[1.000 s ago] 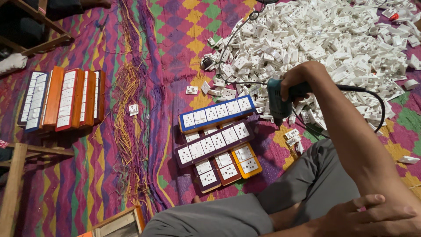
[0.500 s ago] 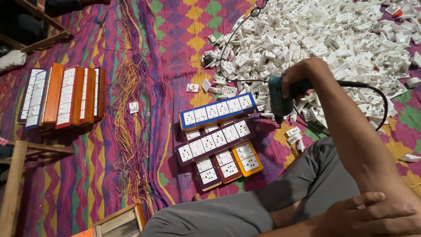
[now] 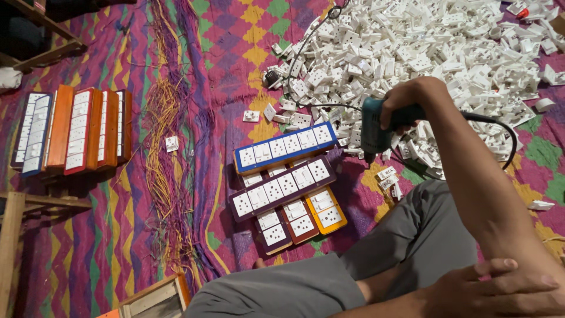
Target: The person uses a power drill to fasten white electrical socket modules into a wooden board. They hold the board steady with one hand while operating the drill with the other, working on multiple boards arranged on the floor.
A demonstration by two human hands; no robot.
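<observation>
right hand [image 3: 412,100] gripping teal drill [image 3: 372,126], white sockets [image 3: 412,47]

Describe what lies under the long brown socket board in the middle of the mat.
Under the brown board lie three short boards: brown, dark red and orange. Their near ends show white sockets; their far ends are covered. The mat lies below.

Centre: two long switch boards [image 3: 282,168], one behind the other, lying on the rug [image 3: 118,247].
6 o'clock of these: three small boards [image 3: 300,221], side by side.
9 o'clock: row of boards [image 3: 73,132] on edge.
Between the two groups: strip of loose wires [image 3: 168,159].
1 o'clock: heap of sockets [image 3: 424,53].
3 o'clock of the boards: drill [image 3: 374,126] in the right hand [image 3: 412,100].
5 o'clock: left hand [image 3: 500,288] resting on the right forearm.
</observation>
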